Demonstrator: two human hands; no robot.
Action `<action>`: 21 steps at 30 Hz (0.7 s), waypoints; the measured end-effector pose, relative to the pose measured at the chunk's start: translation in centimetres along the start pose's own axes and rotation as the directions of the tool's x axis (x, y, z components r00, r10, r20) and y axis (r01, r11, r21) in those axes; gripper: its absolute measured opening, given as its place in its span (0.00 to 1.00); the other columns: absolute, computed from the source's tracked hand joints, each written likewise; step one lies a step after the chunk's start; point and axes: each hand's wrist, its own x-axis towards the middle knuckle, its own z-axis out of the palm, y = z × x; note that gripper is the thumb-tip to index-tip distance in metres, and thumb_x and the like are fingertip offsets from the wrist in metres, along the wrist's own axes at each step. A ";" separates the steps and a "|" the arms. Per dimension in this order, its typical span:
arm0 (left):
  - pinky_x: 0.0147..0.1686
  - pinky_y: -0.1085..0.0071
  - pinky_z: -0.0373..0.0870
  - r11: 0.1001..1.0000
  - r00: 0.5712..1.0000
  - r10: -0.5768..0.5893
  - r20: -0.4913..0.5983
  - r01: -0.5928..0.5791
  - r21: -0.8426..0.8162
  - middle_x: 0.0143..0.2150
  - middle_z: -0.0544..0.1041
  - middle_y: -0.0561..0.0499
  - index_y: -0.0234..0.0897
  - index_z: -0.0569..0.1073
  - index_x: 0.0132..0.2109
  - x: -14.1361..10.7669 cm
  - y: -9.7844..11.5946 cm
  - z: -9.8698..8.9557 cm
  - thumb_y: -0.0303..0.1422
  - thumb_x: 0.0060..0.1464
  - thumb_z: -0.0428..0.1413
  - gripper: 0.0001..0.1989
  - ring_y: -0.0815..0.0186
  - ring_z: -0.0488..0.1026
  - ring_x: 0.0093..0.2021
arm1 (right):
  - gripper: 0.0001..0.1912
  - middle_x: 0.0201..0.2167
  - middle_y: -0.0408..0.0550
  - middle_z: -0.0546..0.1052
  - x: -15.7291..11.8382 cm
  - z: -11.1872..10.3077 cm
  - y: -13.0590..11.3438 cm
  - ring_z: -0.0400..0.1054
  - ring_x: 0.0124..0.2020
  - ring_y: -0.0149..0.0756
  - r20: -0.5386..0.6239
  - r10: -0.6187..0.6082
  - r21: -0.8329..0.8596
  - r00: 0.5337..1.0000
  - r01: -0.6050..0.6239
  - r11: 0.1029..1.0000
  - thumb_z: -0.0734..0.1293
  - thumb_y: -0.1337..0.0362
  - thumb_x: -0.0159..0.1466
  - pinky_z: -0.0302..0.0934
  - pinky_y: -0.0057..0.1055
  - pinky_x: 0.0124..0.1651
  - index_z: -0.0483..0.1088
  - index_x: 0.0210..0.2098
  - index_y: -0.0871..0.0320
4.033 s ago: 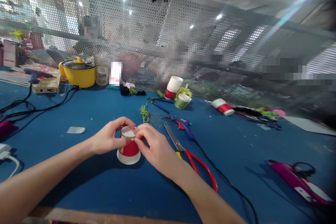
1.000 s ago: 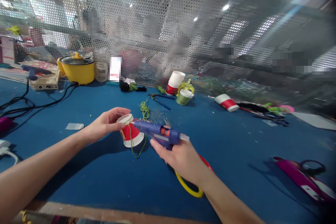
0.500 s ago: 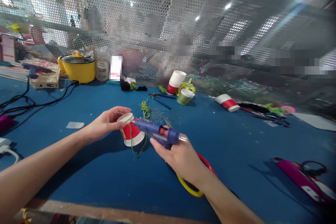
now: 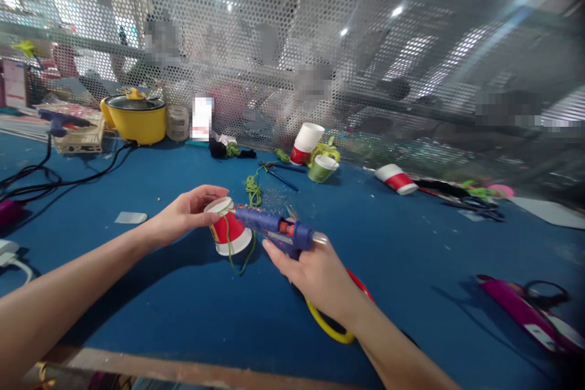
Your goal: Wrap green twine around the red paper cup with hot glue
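Note:
My left hand [image 4: 194, 208] grips a red and white paper cup [image 4: 234, 233] near its upturned base, with the wide rim facing down. Green yarn [image 4: 227, 234] lies along the top edge of the cup, and a loose loop hangs down its side. A blue hot glue gun [image 4: 274, 228] is in my right hand [image 4: 315, 274], its nozzle at the yarn on the cup's upper edge. Under my right forearm lie scissors with red and yellow handles [image 4: 326, 324], partly hidden. A small bundle of green yarn [image 4: 253, 190] rests on the table just beyond the cup.
Stacked paper cups [image 4: 307, 141], a green-wrapped cup [image 4: 323, 169] and a tipped cup [image 4: 396, 179] are along the back. At left are a yellow electric pot [image 4: 139, 122], a second glue gun [image 4: 61, 124] and cables. A purple object [image 4: 525, 311] lies right. A perforated metal screen [image 4: 260, 30] borders the table.
Hardly anything differs. The glue gun and my right hand have shifted very slightly to the right; the cup and my left hand hold still.

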 end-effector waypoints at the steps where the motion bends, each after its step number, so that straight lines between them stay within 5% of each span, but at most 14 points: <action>1: 0.46 0.64 0.62 1.000 1.000 0.000 0.002 0.000 0.002 0.45 0.73 0.46 0.36 0.66 0.48 0.0 0.0 0.0 0.32 0.44 0.61 0.23 0.62 0.70 0.44 | 0.07 0.22 0.44 0.73 0.0 0.0 -0.1 0.64 0.22 0.31 0.009 0.005 0.009 1.000 -0.005 1.000 0.62 0.63 0.57 0.63 0.27 0.27 0.69 0.29 0.60; 6: 0.47 0.64 0.62 1.000 1.000 0.005 0.012 -0.005 0.005 0.45 0.73 0.46 0.36 0.66 0.48 -0.1 0.0 0.0 0.33 0.44 0.61 0.23 0.62 0.70 0.45 | 0.06 0.26 0.44 0.75 0.0 0.1 -0.5 0.66 0.24 0.31 0.024 -0.020 0.054 1.000 0.018 0.998 0.62 0.64 0.57 0.64 0.27 0.30 0.69 0.30 0.59; 12: 0.46 0.64 0.62 1.000 1.000 0.008 0.029 -0.008 0.003 0.47 0.73 0.45 0.36 0.66 0.49 0.0 -0.1 -0.3 0.31 0.45 0.60 0.22 0.61 0.70 0.45 | 0.10 0.12 0.40 0.67 0.1 -0.2 -0.3 0.61 0.16 0.30 -0.014 0.022 -0.050 1.000 -0.022 0.999 0.62 0.63 0.57 0.58 0.27 0.21 0.65 0.19 0.56; 21: 0.46 0.63 0.63 1.000 0.996 -0.011 0.089 0.012 -0.015 0.46 0.73 0.45 0.36 0.65 0.49 -0.1 0.1 -0.6 0.30 0.48 0.59 0.20 0.61 0.70 0.45 | 0.09 0.11 0.40 0.67 0.5 -0.3 0.1 0.62 0.15 0.30 0.011 0.069 -0.030 0.998 -0.069 0.997 0.62 0.62 0.58 0.59 0.27 0.20 0.68 0.24 0.57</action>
